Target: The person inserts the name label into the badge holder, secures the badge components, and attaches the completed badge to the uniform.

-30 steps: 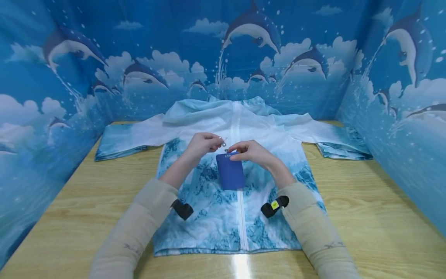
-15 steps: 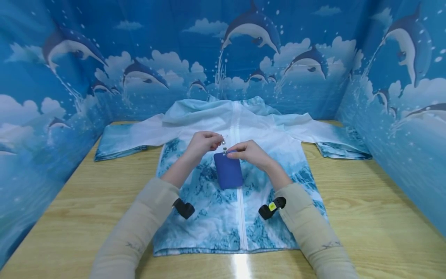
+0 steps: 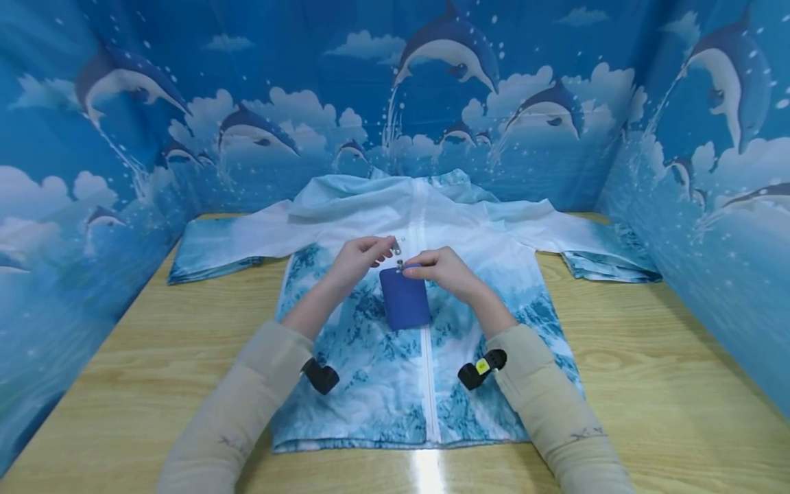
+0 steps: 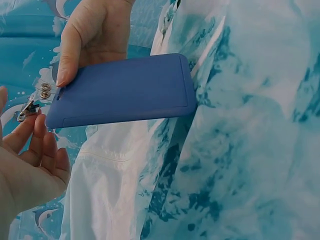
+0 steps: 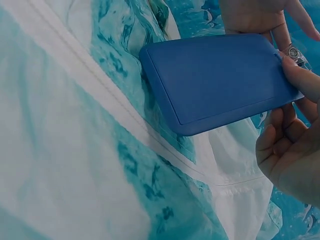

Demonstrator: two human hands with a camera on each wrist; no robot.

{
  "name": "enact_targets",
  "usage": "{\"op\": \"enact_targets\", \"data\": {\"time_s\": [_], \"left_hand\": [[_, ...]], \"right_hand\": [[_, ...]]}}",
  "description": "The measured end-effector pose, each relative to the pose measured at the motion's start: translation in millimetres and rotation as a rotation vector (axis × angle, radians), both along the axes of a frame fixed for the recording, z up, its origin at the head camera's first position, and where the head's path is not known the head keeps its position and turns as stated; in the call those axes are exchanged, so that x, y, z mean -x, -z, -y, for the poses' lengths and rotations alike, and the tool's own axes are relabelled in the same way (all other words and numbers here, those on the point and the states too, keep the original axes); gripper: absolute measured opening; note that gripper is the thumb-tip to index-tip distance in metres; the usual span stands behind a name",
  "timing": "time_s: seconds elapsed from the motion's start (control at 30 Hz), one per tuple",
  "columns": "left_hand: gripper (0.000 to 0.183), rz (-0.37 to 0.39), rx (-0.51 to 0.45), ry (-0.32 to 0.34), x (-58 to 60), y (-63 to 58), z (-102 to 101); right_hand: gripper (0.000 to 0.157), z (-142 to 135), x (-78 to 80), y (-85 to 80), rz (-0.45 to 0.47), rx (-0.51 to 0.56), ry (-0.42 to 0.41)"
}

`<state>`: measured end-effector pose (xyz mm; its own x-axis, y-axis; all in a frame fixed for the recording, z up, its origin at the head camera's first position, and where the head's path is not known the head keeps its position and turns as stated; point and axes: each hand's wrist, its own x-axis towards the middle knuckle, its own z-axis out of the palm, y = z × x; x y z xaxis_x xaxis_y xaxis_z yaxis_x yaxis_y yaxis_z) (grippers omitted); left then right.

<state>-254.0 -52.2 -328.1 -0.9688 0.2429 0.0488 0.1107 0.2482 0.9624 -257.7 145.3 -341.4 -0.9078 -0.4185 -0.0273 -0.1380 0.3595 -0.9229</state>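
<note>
A blue badge holder [image 3: 404, 299] hangs over the jacket front, its slotted end toward the back. My right hand [image 3: 443, 272] pinches that end near the corner, thumb on its face in the right wrist view. From the slot runs a short clear strap with a metal snap [image 4: 45, 90], ending in a small metal badge clip [image 4: 28, 110]. My left hand [image 3: 361, 259] holds this clip at its fingertips, other fingers loosely curled below in the left wrist view. Beneath both hands lies a blue and white zip jacket [image 3: 352, 398], front up.
The jacket's sleeves [image 3: 216, 250] spread left and right across the wooden table [image 3: 123, 384]. Dolphin-print curtains [image 3: 345, 68] enclose the table at the back and both sides. A black wrist camera [image 3: 322, 376] sits at each cuff.
The badge holder has shifted slightly left and up, and the right fingers have moved a little with it. The left hand stays nearly in place at the clip, its fingers slightly looser.
</note>
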Motion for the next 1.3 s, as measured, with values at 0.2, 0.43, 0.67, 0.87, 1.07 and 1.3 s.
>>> {"op": "enact_targets", "data": {"time_s": [0.2, 0.43, 0.67, 0.87, 1.07, 1.3], "left_hand": [[0.041, 0.011, 0.026, 0.057, -4.2, 6.0, 1.4], [0.038, -0.011, 0.016, 0.074, -5.5, 7.7, -1.0], [0.030, -0.012, -0.017, 0.041, -6.1, 11.2, -4.1], [0.029, -0.021, -0.041, 0.002, -5.3, 14.0, -7.8], [0.026, -0.040, -0.061, -0.049, -6.4, 13.2, -11.8], [0.026, -0.051, -0.074, -0.068, -7.2, 11.2, -13.2]], "right_hand": [[0.033, -0.2, 0.6, 0.6, -0.001, -0.004, 0.007], [0.034, -0.2, 0.7, -0.4, -0.008, -0.008, 0.019], [0.032, 0.5, 2.4, 0.9, -0.003, 0.011, 0.026], [0.031, 1.4, 2.8, 0.6, 0.011, 0.037, 0.025], [0.031, 3.0, 2.9, -0.3, 0.027, 0.049, 0.040], [0.036, -2.6, 2.9, -4.8, 0.027, 0.016, -0.008]]}}
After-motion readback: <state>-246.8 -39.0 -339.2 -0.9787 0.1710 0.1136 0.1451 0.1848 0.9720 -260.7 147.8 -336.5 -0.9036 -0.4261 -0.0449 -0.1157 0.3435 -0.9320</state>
